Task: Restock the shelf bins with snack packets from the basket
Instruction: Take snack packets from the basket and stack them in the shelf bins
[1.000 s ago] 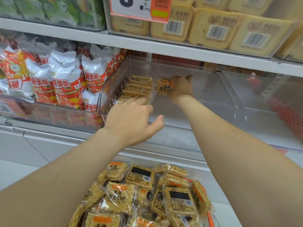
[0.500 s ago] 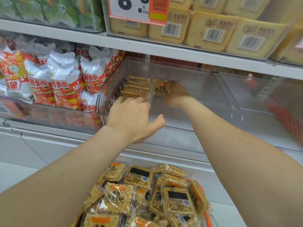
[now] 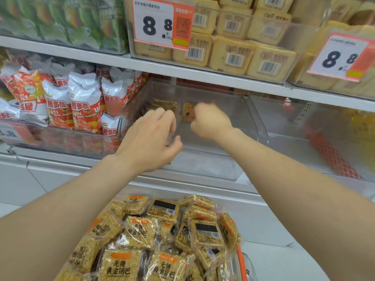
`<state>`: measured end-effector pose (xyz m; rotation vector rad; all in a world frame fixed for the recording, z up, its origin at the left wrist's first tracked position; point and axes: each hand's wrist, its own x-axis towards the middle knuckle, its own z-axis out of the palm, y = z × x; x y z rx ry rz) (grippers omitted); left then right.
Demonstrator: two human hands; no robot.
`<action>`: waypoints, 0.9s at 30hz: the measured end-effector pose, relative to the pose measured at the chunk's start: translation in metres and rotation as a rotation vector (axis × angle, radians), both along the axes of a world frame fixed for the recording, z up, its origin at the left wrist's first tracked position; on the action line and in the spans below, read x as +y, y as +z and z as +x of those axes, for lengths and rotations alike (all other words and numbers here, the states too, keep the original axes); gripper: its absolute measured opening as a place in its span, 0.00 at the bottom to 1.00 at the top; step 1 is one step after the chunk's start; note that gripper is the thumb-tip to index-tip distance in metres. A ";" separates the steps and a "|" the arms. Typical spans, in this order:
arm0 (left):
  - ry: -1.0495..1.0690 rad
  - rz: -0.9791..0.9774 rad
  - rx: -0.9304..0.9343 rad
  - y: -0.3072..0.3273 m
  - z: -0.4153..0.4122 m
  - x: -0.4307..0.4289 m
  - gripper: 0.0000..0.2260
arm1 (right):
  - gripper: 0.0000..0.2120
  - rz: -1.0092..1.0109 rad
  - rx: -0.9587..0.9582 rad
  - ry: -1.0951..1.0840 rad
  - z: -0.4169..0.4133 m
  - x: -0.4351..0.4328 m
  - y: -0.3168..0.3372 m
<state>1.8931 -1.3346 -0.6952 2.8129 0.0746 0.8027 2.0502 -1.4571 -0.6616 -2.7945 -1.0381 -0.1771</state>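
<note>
A clear plastic shelf bin sits on the middle shelf. A short row of golden rice-crisp snack packets stands at its back left. My left hand reaches over the bin's front wall, fingers loosely bent against the near end of that row. My right hand is inside the bin, curled round one more snack packet held just right of the row; this part is blurred. Below, the orange-rimmed basket is heaped with several of the same packets.
Red-and-white crisp bags fill the bin to the left. Another clear bin lies to the right. The shelf above carries yellow boxed cakes, green packs and two 8.8 price tags.
My right hand has drawn slightly nearer with the packet, staying beside the row. My left hand's fingers have bent more at the row's near end. The view has tilted upward.
</note>
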 end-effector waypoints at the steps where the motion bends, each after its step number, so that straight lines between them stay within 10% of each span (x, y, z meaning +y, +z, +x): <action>1: -0.020 -0.029 0.020 0.004 -0.006 -0.001 0.10 | 0.12 0.004 -0.082 0.039 -0.015 -0.005 0.007; 12: -0.124 -0.007 1.216 -0.031 -0.039 -0.026 0.13 | 0.04 -0.605 -0.142 0.516 -0.110 -0.062 -0.022; 27: -0.118 0.092 1.226 -0.030 -0.027 -0.042 0.13 | 0.07 -0.710 -0.006 0.400 -0.112 -0.069 -0.094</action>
